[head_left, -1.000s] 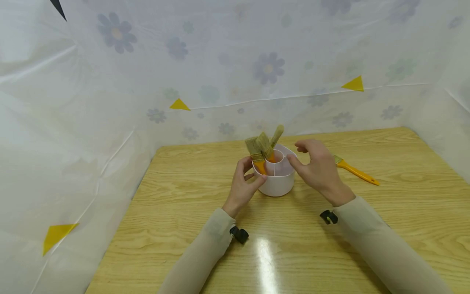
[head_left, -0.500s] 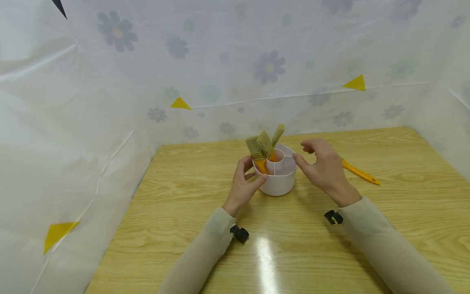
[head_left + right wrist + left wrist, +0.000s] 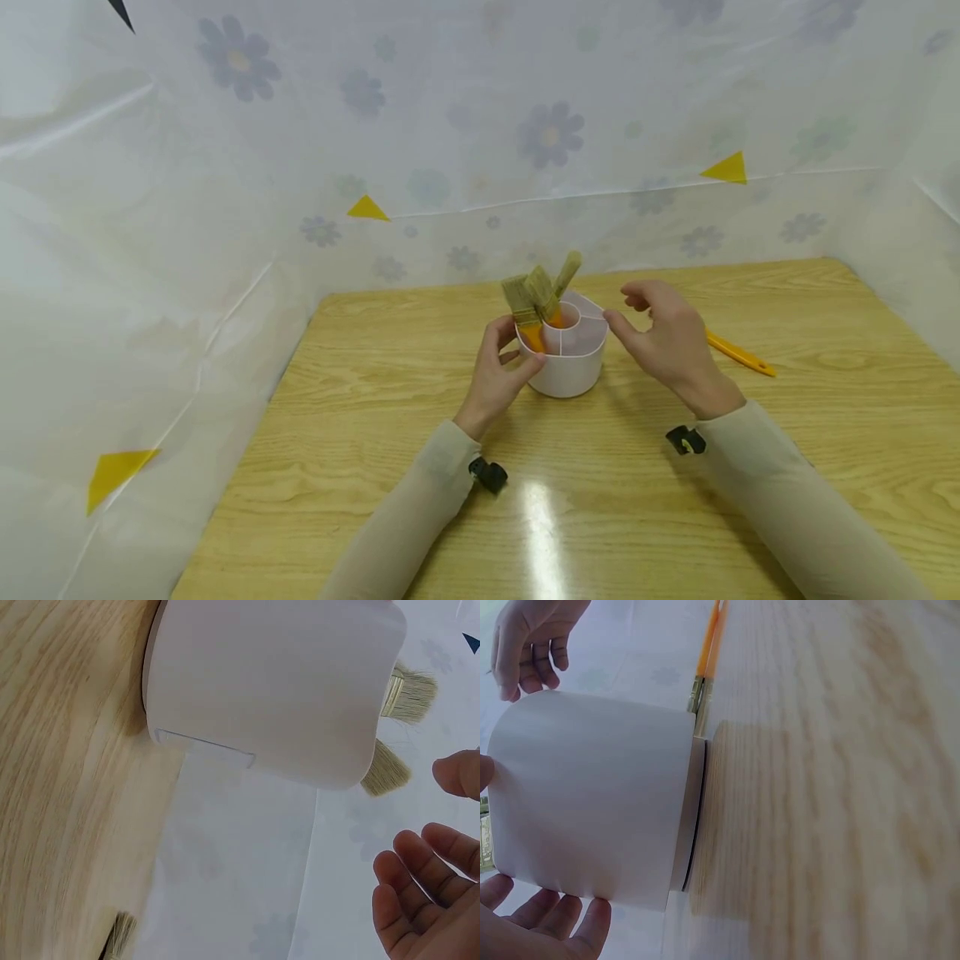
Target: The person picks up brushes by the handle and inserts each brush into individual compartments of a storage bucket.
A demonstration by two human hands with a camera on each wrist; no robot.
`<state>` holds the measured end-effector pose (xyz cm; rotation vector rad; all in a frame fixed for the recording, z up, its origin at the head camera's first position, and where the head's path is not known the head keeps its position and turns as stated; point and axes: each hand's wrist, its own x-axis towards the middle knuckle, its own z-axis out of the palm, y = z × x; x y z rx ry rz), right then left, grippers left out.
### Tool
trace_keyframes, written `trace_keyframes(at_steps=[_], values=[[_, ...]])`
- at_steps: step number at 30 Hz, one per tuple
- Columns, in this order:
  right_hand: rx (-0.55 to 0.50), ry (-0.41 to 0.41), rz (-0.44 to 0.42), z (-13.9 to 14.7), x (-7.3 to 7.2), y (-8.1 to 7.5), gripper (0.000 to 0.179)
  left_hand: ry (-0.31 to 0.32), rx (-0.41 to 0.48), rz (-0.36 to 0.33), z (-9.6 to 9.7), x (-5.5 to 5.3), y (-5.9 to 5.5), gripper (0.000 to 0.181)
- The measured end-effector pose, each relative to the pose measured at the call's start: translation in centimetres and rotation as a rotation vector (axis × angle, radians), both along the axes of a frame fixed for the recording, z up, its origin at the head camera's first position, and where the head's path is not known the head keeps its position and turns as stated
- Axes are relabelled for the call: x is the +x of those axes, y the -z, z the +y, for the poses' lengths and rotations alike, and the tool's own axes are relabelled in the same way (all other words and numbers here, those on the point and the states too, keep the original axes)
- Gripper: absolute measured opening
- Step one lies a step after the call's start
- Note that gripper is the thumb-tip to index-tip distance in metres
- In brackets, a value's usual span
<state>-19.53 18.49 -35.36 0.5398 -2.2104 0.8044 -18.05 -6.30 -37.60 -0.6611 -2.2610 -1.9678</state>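
A white round desk organizer [image 3: 566,377] with a central ring and dividing walls stands upright on the table. My left hand [image 3: 491,375] holds its left side, the thumb at the front rim and the other fingers round the outer wall. Three paintbrushes stand bristles-up inside: one [image 3: 522,302] in the left section, the others [image 3: 542,293] leaning around the central ring. Just right of the rim hovers my right hand [image 3: 670,343], fingers loosely bent around nothing; in the right wrist view it is apart from the organizer [image 3: 262,682]. Another paintbrush [image 3: 741,353] lies beyond it, bristles hidden behind the hand.
The wood-grain table [image 3: 360,400] runs up to a flower-patterned plastic sheet [image 3: 465,150] at the back, with more sheeting at both sides. Yellow tape pieces [image 3: 726,169] mark the sheets. Each sleeve cuff carries a small black camera [image 3: 489,475].
My right hand has drawn back slightly to the right, away from the organizer's rim, and now covers more of the lying paintbrush. The left hand and the organizer stay in place.
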Motion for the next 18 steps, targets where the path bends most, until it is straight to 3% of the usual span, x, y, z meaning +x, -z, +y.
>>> trace_keyframes(at_steps=[18], values=[[0.006, 0.028, -0.041, 1.3, -0.2, -0.2, 0.035, -0.002, 0.003, -0.002, -0.1, 0.0, -0.1, 0.062]])
